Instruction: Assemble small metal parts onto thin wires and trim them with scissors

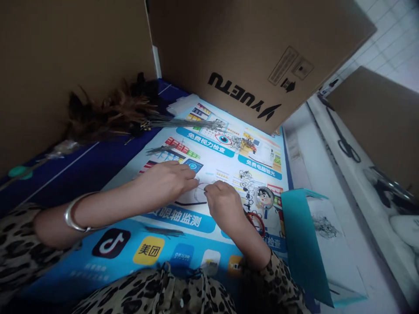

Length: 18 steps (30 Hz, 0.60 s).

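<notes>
My left hand (173,178) reaches in over the printed poster (108,261), its thumb and fingers pinched together. What it pinches is too small to make out. Close by, my right hand (225,198) is closed too, with a thin dark wire end (205,190) at its fingertips. A small gap separates the two hands. Beyond them lies a bundle of thin grey wires (193,124), and a shorter bunch of wires (161,150) is left of it. Small dark wire loops (248,194) and a red ring (255,223) lie beside my right hand.
Brown and black feathers (111,109) lie at the back left on dark blue cloth. A large cardboard box (242,52) stands behind. An open teal box (303,244) holding tangled wire pieces (325,225) is at right. Scissors (348,150) lie on the ledge.
</notes>
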Available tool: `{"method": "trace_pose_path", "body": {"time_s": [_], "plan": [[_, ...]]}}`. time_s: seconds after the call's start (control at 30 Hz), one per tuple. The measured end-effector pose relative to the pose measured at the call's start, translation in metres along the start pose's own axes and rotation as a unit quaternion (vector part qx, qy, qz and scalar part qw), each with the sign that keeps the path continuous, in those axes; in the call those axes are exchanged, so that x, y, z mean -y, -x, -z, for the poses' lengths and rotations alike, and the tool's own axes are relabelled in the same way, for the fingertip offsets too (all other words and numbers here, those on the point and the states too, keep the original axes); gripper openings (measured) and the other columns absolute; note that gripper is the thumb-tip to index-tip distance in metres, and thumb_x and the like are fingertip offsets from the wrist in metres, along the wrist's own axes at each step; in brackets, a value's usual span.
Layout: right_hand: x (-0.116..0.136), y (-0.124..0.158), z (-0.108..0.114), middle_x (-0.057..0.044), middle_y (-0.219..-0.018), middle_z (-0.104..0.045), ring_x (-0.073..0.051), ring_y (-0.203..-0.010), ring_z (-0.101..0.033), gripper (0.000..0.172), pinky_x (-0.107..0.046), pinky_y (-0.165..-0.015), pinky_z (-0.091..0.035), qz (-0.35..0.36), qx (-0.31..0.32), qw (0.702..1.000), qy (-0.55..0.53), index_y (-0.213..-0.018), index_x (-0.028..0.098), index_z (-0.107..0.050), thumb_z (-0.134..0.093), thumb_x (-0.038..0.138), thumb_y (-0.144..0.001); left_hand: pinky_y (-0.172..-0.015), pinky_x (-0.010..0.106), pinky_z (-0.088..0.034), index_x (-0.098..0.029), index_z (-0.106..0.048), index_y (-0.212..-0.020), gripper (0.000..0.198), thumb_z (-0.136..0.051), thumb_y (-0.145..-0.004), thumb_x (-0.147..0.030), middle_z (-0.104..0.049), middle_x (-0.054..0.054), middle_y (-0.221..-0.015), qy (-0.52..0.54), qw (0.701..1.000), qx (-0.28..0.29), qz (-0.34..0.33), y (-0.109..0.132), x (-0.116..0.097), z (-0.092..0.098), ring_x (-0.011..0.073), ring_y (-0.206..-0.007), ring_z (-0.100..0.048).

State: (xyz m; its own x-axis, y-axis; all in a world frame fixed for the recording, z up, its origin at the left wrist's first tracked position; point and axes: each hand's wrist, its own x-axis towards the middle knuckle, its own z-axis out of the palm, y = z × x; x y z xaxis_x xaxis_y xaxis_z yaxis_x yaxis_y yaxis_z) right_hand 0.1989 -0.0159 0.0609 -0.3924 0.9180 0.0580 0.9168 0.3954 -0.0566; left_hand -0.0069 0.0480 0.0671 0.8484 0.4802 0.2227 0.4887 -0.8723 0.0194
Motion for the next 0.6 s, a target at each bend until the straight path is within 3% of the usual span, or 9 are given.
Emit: {"method": "trace_pose_path", "body": {"time_s": [0.2, 0.4, 0.6], "plan": [[-0.02, -0.03, 0.004, -0.005, -0.091, -0.068, -0.021, -0.089, -0.062, 0.017, -0.03, -0.073, -0.042, -0.04, 0.048, 0.998, 0.017, -0.089, 0.02, -0.067, -0.052, 0.019, -0.097, -0.067, 0.034, -0.041, -0.019, -0.069, -0.08, 0.021, -0.058, -0.082, -0.002, -0.066, 0.004, -0.076, 0.026, 0.999, -0.014, 0.018, -0.026, 0.019, -0.02, 0.0233, -0.076, -0.061], [-0.021, -0.038, -0.012, -0.004, -0.093, -0.068, -0.02, -0.087, -0.064, 0.016, -0.028, -0.067, -0.039, -0.052, 0.069, 0.996, 0.012, -0.092, 0.021, -0.067, -0.051, 0.018, -0.095, -0.071, 0.035, -0.041, -0.02, -0.069, -0.081, 0.014, -0.064, -0.083, -0.007, -0.066, 0.005, -0.082, 0.018, 1.0, 0.0, 0.023, -0.026, 0.029, -0.045, 0.0244, -0.083, -0.061], [-0.022, -0.036, -0.025, -0.003, -0.09, -0.068, -0.019, -0.083, -0.064, 0.017, -0.029, -0.063, -0.037, -0.059, 0.069, 0.996, 0.0, -0.089, 0.022, -0.067, -0.051, 0.02, -0.094, -0.077, 0.037, -0.042, -0.02, -0.069, -0.083, 0.012, -0.07, -0.082, -0.008, -0.065, 0.006, -0.085, 0.018, 1.0, 0.005, 0.006, -0.025, 0.024, -0.051, 0.0264, -0.089, -0.059]]}}
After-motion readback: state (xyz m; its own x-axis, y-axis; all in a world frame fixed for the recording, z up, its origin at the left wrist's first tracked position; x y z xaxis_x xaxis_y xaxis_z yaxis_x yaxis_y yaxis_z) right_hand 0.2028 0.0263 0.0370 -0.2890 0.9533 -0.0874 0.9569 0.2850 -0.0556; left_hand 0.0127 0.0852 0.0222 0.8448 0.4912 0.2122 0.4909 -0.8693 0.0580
